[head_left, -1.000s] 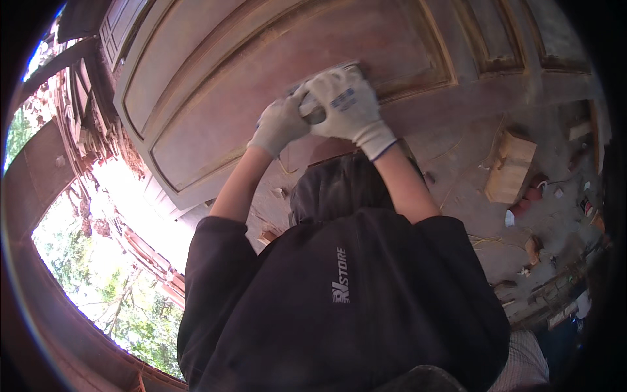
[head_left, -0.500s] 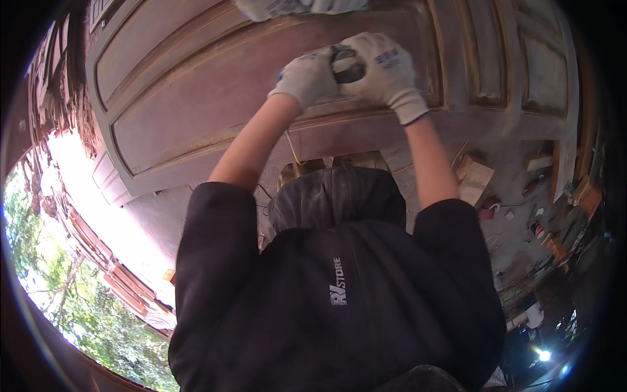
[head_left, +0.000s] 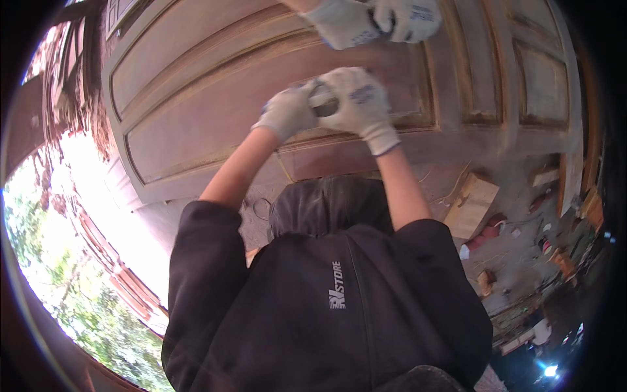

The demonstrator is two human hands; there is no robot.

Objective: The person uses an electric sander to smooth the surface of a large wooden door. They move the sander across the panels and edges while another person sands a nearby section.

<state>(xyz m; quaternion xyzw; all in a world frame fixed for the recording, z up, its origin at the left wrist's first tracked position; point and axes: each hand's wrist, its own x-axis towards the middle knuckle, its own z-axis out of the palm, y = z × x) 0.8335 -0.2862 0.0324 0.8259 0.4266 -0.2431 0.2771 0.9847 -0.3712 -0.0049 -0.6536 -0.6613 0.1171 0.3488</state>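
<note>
White work gloves cover both my hands, which meet over the lower long panel of a brown wooden door. My left hand is closed against one side of a small grey, rounded thing. My right hand wraps round its other side, with fingers bent over it. The thing's underside is hidden, so I cannot tell its exact kind. Beyond my hands, a co-worker's gloved left hand and right-side glove are close together over the door's far part.
Raised mouldings frame the door's panels. Below its near edge, a pale wooden block lies on the floor beside a dark red object. A thin cable curls at the left. Stacked planks stand by the bright opening.
My hands, still together on the grey thing, now appear lower and slightly left in the picture. The view has shifted too, and more of the co-worker's gloves shows at the top.
</note>
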